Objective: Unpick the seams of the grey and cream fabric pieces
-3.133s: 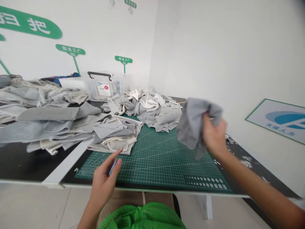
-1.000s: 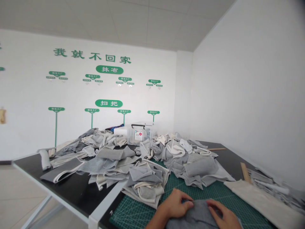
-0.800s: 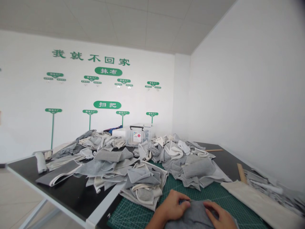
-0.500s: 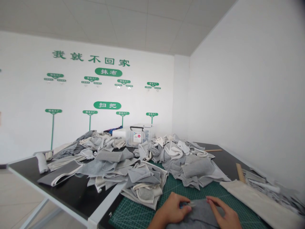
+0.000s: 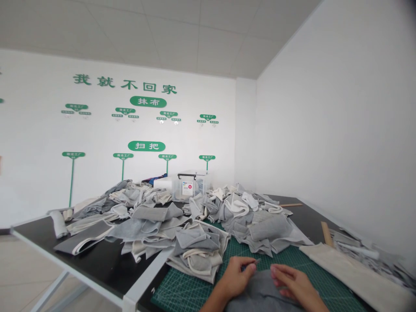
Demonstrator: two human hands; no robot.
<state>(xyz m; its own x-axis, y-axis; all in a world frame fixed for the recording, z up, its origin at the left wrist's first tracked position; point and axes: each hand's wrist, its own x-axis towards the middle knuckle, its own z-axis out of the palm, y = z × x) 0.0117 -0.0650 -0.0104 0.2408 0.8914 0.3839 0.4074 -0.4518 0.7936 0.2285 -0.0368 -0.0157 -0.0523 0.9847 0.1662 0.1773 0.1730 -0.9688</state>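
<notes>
A grey piece of cloth lies at the near edge of the green cutting mat. My left hand is closed at the cloth's left side, around a small tool whose thin tip pokes out past the fingers. Most of that tool is hidden, so its kind is unclear. On the other side, my right hand pinches the cloth's upper edge between thumb and fingers. A stack of folded grey cloths sits just beyond my left hand.
Heaps of grey and cream cloth spread across the black table. Behind them stands a clear plastic box with a black handle. At right are a cream cloth, a wooden strip and a pile of scraps.
Both hands have shifted slightly, with the left turned so that less of the small tool shows. My right fingers have moved a little left along the cloth's edge. The camera tilted up slightly.
</notes>
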